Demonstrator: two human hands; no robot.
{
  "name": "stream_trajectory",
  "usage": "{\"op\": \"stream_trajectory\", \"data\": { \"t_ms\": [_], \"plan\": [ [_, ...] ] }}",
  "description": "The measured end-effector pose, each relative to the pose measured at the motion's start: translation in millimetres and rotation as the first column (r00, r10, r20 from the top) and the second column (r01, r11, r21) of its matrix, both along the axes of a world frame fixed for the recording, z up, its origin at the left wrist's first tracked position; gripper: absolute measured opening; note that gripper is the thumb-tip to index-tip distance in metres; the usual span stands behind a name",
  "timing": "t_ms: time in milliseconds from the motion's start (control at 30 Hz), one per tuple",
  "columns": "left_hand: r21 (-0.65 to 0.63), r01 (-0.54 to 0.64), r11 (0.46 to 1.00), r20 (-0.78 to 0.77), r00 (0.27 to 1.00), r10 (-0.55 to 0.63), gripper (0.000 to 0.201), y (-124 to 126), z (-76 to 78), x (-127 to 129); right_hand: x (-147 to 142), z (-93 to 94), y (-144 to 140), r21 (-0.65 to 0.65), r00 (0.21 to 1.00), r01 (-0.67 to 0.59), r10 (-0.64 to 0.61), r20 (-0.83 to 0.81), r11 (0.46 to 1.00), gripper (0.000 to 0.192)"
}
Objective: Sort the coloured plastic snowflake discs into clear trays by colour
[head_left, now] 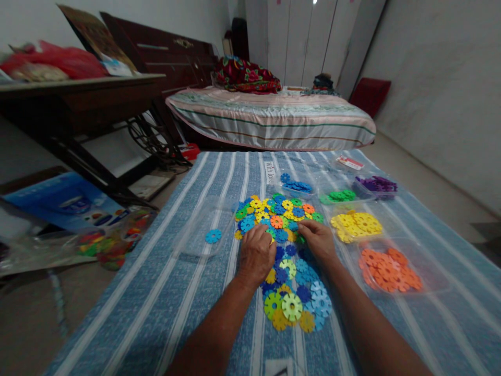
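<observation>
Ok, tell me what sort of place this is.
Most likely a bedroom in a home: there is a bed with a dark reddish headboard, a heap of flowered bedding on it, and what look like tall wardrobe doors behind.

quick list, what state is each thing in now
pile: mixed colours, spread loose
left hand: curled over pile, grip hidden
right hand: at pile, grip unclear
left tub: open, one blue disc inside
orange tub: open, part full
yellow tub: open, part full
green tub: open, part full
blue tub: open, part full
purple tub: open, well filled
bed: covered
wardrobe: shut
</observation>
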State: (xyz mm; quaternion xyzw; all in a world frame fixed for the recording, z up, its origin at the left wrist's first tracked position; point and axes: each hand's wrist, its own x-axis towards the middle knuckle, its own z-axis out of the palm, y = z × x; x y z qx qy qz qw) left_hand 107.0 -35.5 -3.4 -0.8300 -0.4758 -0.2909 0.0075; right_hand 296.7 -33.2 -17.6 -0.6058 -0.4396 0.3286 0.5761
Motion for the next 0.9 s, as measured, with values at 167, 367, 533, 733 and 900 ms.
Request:
{"op": "stream_trajectory", "data": {
  "t_ms": [167, 367, 533, 733, 900],
  "plan": [
    [0.013, 0.040, 0.999, -0.001, 0.999, -0.040, 0.010, -3, -1.1, 2, 0, -1.1, 1, 0.009, 1.000, -0.005, 0.005, 0.000, 1.000, 0.019],
    [-0.012, 0.074, 0.997, -0.031, 0.997, -0.074, 0.012, -9, 1.3, 10, 0, 1.9, 1, 0.015, 1.000, -0.006, 0.005, 0.004, 1.000, 0.020],
    [-0.052, 0.063, 0.997, -0.063, 0.996, -0.066, 0.017, -13, 3.5, 15, 0, 1.9, 1, 0.004, 1.000, -0.005, 0.005, 0.002, 1.000, 0.021],
    [-0.035, 0.056, 0.998, -0.048, 0.997, -0.058, 0.017, -10, 1.8, 12, 1, -0.6, 2, 0.021, 1.000, -0.016, 0.015, 0.010, 1.000, 0.021],
    [-0.004, 0.005, 1.000, -0.012, 1.000, -0.005, 0.014, -4, 3.3, 8, 0, 0.7, 2, 0.016, 1.000, -0.009, 0.008, 0.019, 1.000, 0.021]
  ]
}}
